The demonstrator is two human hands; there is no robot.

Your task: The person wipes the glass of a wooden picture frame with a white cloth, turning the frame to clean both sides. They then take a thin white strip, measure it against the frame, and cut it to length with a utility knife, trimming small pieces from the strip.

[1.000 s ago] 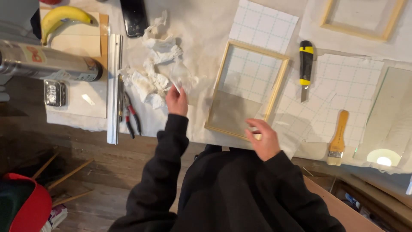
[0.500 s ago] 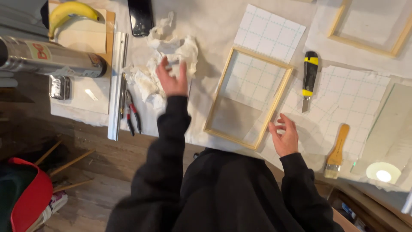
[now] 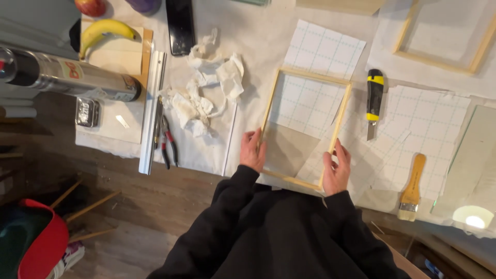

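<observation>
A light wooden frame (image 3: 309, 75) lies on gridded paper (image 3: 323, 49) on the cloth-covered table. My left hand (image 3: 252, 150) grips its left rail near the bottom corner. My right hand (image 3: 336, 168) grips the right rail near the other bottom corner. A grey translucent sheet (image 3: 287, 150) sits inside the frame's lower half. Both arms wear black sleeves.
Crumpled white tissue (image 3: 206, 88) lies left of the frame, with pliers (image 3: 168, 139) and a metal ruler (image 3: 151, 113) beyond. A yellow-black utility knife (image 3: 374, 98) and a brush (image 3: 413, 188) lie to the right. A second frame (image 3: 444, 36), a metal cylinder (image 3: 67, 77) and a banana (image 3: 106, 31) are further off.
My left hand left the crumpled tissue and came down onto the frame's left rail. My right hand shifted onto the right rail.
</observation>
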